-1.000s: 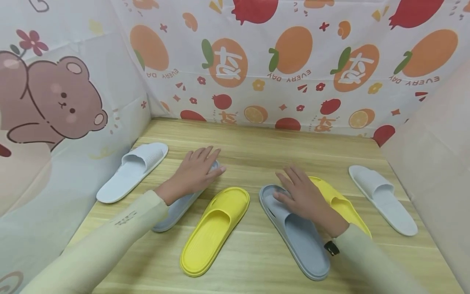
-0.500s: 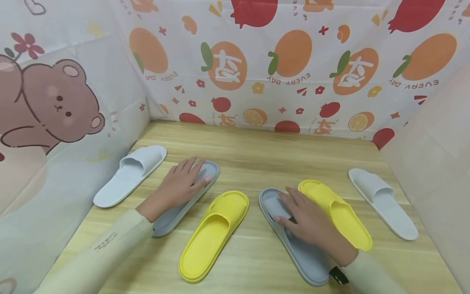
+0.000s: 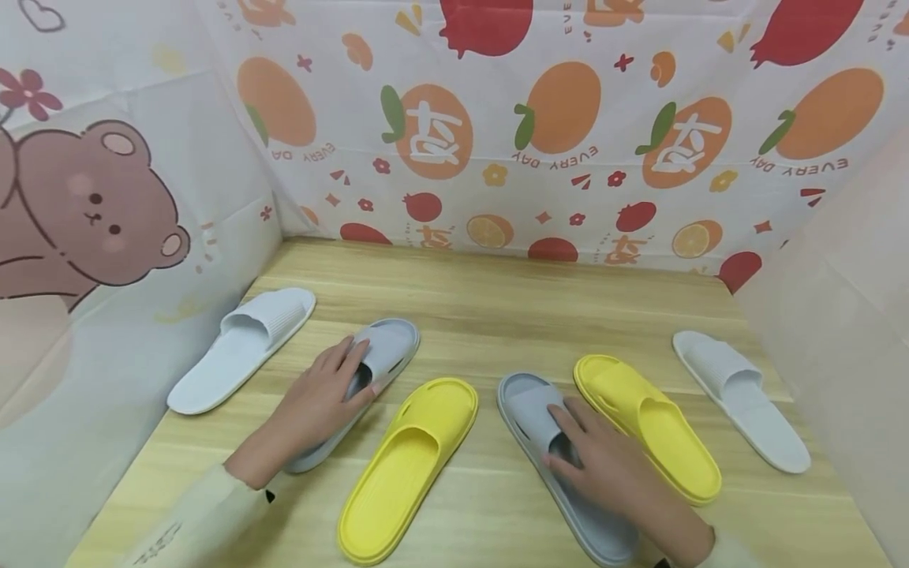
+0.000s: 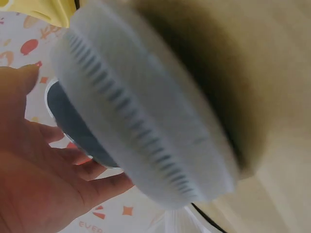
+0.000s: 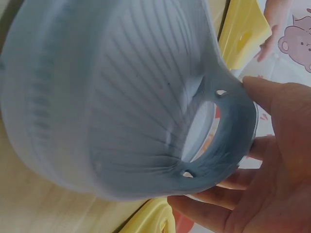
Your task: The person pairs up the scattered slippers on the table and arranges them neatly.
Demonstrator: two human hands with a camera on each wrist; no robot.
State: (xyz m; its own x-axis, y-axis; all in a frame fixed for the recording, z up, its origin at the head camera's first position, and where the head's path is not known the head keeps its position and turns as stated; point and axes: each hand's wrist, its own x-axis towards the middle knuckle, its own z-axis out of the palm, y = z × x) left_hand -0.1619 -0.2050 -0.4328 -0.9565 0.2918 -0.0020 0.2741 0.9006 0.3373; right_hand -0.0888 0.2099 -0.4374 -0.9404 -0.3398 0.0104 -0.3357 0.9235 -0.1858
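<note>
In the head view, my left hand (image 3: 316, 402) lies low over the left grey slipper (image 3: 389, 345), its spread fingers at the back edge of the strap. The left wrist view has that slipper's (image 4: 146, 111) heel end up close, thumb and fingers around the far strap. My right hand (image 3: 604, 454) is over the right grey slipper (image 3: 527, 404), fingertips on the strap and palm above the footbed. From the right wrist, thumb and fingers span the strap of this slipper (image 5: 136, 97), fingers fairly straight. Both slippers rest on the wooden surface.
One yellow slipper (image 3: 394, 493) lies between the grey ones; another yellow slipper (image 3: 678, 442) sits close beside my right hand. White slippers stand at the outer left (image 3: 223, 367) and outer right (image 3: 756, 410). Printed cloth walls (image 3: 533, 189) border the wooden surface (image 3: 461, 296).
Both hands have moved back toward me and lower, from over the toe ends of the grey slippers to the rear edges of their straps. The slippers keep their places relative to each other.
</note>
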